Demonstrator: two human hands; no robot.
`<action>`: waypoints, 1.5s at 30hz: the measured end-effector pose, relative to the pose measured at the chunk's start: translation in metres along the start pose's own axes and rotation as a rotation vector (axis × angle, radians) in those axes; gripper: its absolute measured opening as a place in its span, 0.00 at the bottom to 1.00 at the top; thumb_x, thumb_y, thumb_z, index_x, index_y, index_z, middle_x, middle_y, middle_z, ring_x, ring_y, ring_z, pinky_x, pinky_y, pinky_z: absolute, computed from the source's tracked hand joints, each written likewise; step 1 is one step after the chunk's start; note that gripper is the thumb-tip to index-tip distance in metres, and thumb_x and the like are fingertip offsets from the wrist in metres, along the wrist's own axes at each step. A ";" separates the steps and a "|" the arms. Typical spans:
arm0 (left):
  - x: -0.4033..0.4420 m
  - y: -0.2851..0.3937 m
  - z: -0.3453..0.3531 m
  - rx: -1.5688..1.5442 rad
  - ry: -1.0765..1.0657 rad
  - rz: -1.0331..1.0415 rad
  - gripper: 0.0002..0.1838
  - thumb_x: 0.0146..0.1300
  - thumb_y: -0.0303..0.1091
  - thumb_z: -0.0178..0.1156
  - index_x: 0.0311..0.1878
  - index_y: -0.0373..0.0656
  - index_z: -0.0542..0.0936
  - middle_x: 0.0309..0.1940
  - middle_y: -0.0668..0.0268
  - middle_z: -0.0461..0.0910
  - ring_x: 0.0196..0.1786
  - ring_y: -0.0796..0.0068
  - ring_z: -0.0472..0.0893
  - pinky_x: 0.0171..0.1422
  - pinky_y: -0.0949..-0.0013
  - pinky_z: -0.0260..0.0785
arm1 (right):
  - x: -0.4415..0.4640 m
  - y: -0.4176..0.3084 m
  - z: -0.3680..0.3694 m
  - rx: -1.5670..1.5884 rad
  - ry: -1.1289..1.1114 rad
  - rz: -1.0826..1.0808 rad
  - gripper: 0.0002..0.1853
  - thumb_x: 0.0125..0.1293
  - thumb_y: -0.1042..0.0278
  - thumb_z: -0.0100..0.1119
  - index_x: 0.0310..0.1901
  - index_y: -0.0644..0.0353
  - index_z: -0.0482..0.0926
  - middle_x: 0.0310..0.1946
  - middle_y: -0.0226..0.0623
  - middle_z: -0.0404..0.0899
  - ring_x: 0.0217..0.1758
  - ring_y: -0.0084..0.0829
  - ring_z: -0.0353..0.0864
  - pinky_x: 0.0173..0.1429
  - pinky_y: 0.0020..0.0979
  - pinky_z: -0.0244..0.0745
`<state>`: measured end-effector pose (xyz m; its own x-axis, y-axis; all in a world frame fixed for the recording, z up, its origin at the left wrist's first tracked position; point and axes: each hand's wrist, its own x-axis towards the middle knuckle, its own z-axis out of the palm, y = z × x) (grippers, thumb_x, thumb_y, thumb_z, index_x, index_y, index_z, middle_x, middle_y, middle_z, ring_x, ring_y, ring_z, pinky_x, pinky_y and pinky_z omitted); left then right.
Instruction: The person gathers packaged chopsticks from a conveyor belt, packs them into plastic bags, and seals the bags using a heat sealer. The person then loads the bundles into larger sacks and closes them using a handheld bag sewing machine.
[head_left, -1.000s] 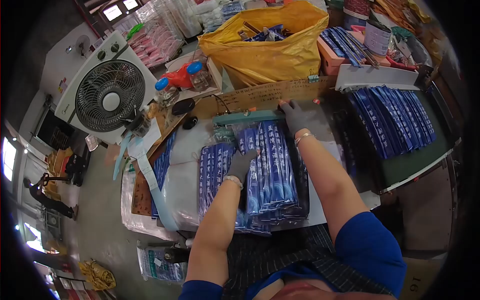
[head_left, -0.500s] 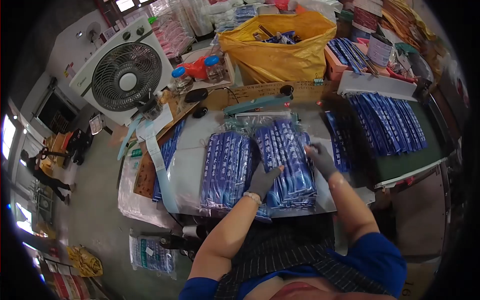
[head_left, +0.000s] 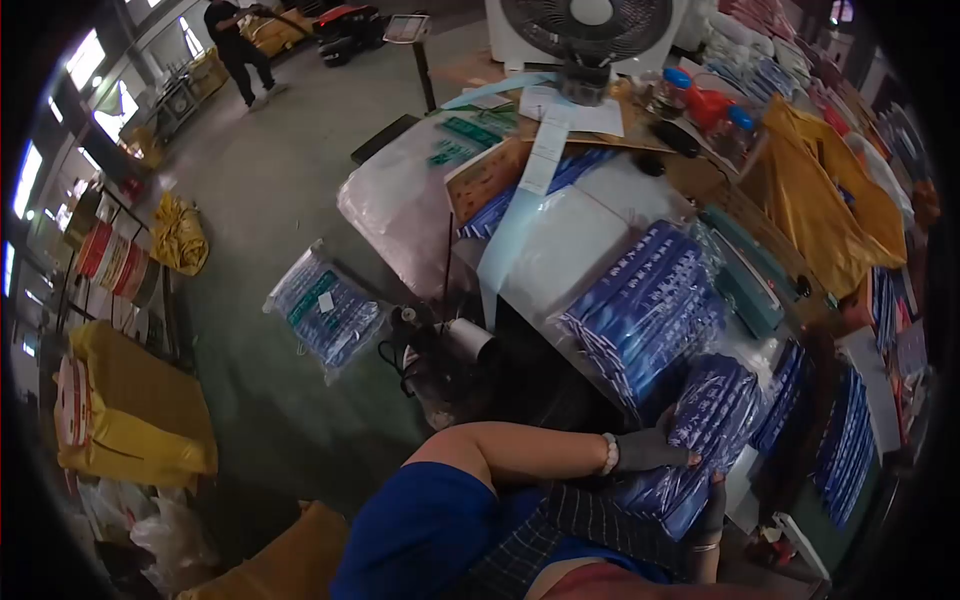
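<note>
A bundle of slim blue packets with white lettering (head_left: 712, 405) is tilted close to my body, a shiny clear layer over it. My left hand (head_left: 648, 452), in a grey glove with bare fingertips, grips its near left side, thumb on top. On the opposite side my right hand (head_left: 712, 505), gloved too, closes round the edge; most of its fingers are hidden. Beside this bundle, a second stack of the same blue packets (head_left: 645, 300) lies on the table (head_left: 560, 250).
More blue packets (head_left: 845, 440) lie at the right. A yellow bag (head_left: 815, 200), a fan (head_left: 590, 30) and lidded jars (head_left: 668, 92) stand at the back. On the floor lies a wrapped pack (head_left: 330, 310), near a black machine (head_left: 430, 365). Another person (head_left: 238, 50) stands far off.
My view has swung to the left and down. The right-hand bundle has come off the table towards my body, now between both hands; the other stack stays on the table.
</note>
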<state>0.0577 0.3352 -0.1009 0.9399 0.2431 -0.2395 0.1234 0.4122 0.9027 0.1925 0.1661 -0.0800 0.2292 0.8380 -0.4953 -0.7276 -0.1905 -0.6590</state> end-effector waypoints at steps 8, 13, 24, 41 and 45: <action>-0.179 0.128 -0.240 0.160 -0.340 0.042 0.27 0.58 0.35 0.67 0.60 0.37 0.74 0.49 0.59 0.81 0.53 0.73 0.78 0.60 0.71 0.68 | 0.011 -0.032 0.166 0.285 0.334 -0.076 0.43 0.60 0.42 0.55 0.70 0.59 0.52 0.63 0.50 0.65 0.63 0.51 0.67 0.67 0.51 0.65; -0.233 0.053 -0.510 0.491 1.004 -0.117 0.12 0.53 0.35 0.65 0.39 0.39 0.83 0.28 0.62 0.83 0.32 0.68 0.82 0.40 0.68 0.73 | 0.077 -0.018 0.158 -0.145 0.124 -0.119 0.42 0.60 0.43 0.56 0.69 0.59 0.55 0.61 0.47 0.67 0.61 0.48 0.70 0.67 0.47 0.65; -0.166 0.029 -0.672 1.020 1.463 -0.313 0.12 0.48 0.42 0.69 0.38 0.57 0.84 0.40 0.61 0.81 0.48 0.54 0.78 0.58 0.58 0.67 | 0.126 -0.013 0.157 -0.022 0.384 -0.122 0.41 0.60 0.44 0.57 0.69 0.60 0.56 0.60 0.45 0.69 0.60 0.46 0.70 0.66 0.45 0.66; -0.376 -0.078 -0.259 0.429 1.451 -0.087 0.15 0.68 0.35 0.50 0.48 0.35 0.79 0.40 0.56 0.82 0.45 0.64 0.80 0.51 0.64 0.70 | 0.036 -0.033 0.080 0.298 0.344 0.150 0.40 0.59 0.46 0.59 0.68 0.60 0.59 0.58 0.43 0.71 0.58 0.43 0.72 0.64 0.41 0.67; -0.323 -0.080 -0.095 -0.202 1.495 -0.226 0.15 0.64 0.32 0.48 0.47 0.36 0.80 0.39 0.59 0.81 0.43 0.71 0.79 0.50 0.70 0.71 | 0.053 -0.028 -0.004 -0.033 -0.052 0.082 0.41 0.61 0.44 0.56 0.70 0.57 0.54 0.63 0.44 0.66 0.64 0.45 0.66 0.68 0.44 0.62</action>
<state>-0.2860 0.3075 -0.1301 -0.2808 0.7460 -0.6039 0.0552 0.6407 0.7658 0.2276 0.2139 -0.0900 0.1353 0.8442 -0.5187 -0.7205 -0.2755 -0.6364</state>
